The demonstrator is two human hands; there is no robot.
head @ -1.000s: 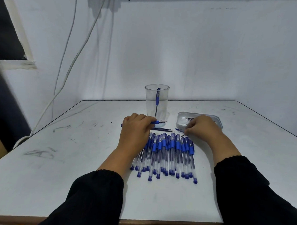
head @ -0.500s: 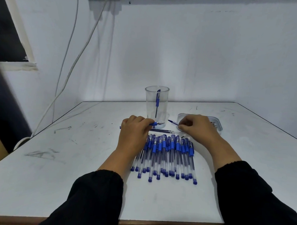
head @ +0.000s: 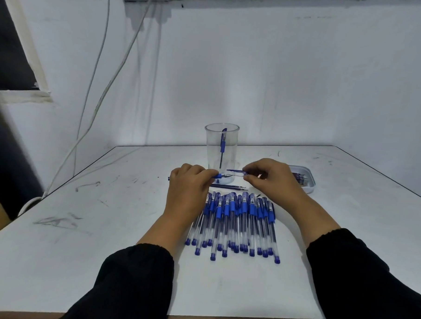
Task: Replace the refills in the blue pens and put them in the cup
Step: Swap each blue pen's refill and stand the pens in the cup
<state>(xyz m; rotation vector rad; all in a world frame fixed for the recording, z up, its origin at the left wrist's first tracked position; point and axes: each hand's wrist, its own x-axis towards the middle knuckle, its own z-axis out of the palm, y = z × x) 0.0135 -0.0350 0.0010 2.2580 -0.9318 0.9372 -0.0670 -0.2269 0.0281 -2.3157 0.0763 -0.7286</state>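
My left hand (head: 187,191) grips a blue pen (head: 220,176) lying sideways in front of the clear cup (head: 221,145). My right hand (head: 270,180) pinches a thin blue refill (head: 236,171) and holds its tip close to the pen's open end. One blue pen stands inside the cup. Several blue pens (head: 235,223) lie in a row on the white table (head: 105,227) under my wrists. Two loose refills (head: 230,186) lie between the row and the cup.
A shallow white tray (head: 308,180) with several refills sits to the right of my right hand. Cables (head: 96,101) hang down the wall at the left. The table's front edge is near my sleeves.
My right hand came from the tray with a refill and moved left to the pen tip held in my left hand. The left hand stayed nearly still.
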